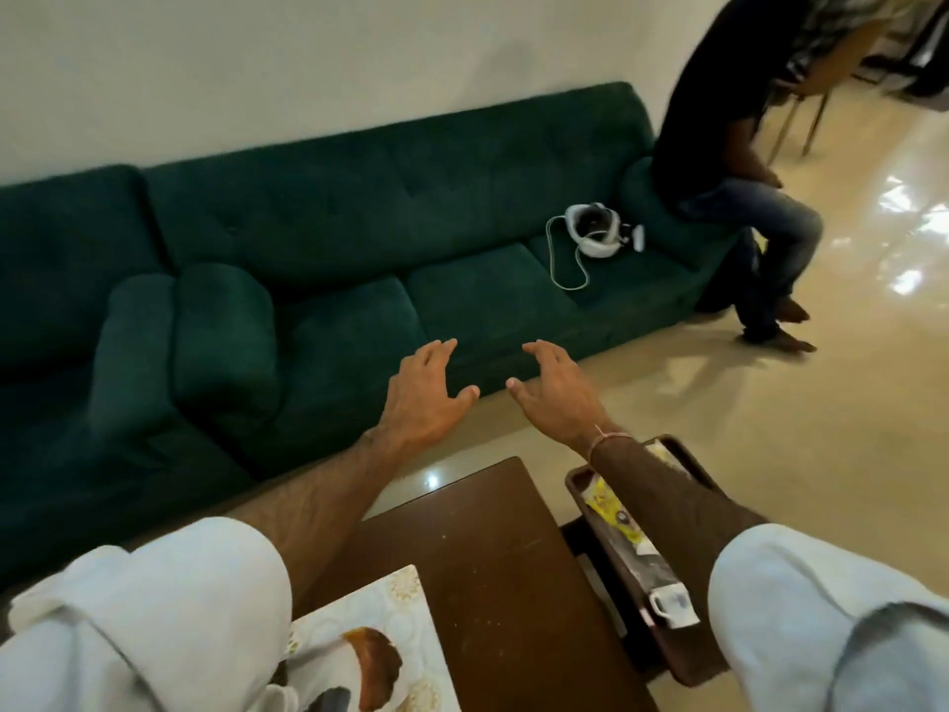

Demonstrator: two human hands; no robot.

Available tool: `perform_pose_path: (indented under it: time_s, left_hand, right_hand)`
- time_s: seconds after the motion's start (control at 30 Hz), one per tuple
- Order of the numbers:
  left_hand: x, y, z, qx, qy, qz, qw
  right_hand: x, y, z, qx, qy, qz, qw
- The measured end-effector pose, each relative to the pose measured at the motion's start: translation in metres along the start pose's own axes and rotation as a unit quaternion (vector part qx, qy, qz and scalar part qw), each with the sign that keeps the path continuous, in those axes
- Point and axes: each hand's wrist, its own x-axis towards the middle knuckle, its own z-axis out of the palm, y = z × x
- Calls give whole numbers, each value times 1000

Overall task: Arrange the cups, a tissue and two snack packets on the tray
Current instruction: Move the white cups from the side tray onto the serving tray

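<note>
We see both hands stretched out ahead, past the far edge of the worktop [493, 573], w/ nothing in either. The left hand [429, 398] has fingers spread and a bit curled, palm down; the right hand [557, 390] mirrors it, thumb pointing in toward the left one. They sit close together but not touching, a small gap between the thumbs. A thin thread band [608, 440] circles the right wrist. Both forearms are bare up to rolled white sleeves [169, 598].

Taking the worktop as our ref: it's dark brown wood, lower centre of view. The tray [683, 660] sits just beside its right edge, dark brown w/ a raised rim, partly covered by the right forearm. On the tray we make out a yellow snack packet [613, 506] toward the far end, then a darker packet-like item we can't ID clearly, and a white cup [670, 604] w/ handle toward the near end. Rest of the tray's contents is hidden under the arm and sleeve.

At the worktop's near-left corner lies a white printed sheet [380, 634] w/ a gold pattern and a brown picture.

Beyond the worktop's far edge runs a dark green sofa [359, 238] against the wall. On the sofa's right seat lies a white headset [595, 229] w/ a cable. A person [739, 161] in dark top and jeans sits on the sofa's right arm, feet on the glossy cream floor [796, 403].
</note>
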Motion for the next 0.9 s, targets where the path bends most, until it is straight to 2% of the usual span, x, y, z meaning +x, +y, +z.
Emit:
perform_pose_path:
  time_s: [0.27, 0.53, 0.63, 0.77, 0.9]
  left_hand:
    - [29, 94, 160, 2, -128, 24, 992]
    - [9, 121, 335, 46, -279, 49, 958]
    - [-11, 120, 390, 47, -330, 51, 941]
    - [-43, 113, 450, 21, -415, 13, 910]
    - [-66, 110, 489, 74, -438, 13, 896]
  right_hand:
    - [-24, 178, -35, -20, 8, 96, 995]
    - [-80, 355, -9, -29, -41, 227, 973]
    - [-105, 402, 11, -30, -65, 276, 959]
    - [-134, 451, 38, -23, -145, 322, 935]
    - [-154, 479, 60, -24, -189, 364, 912]
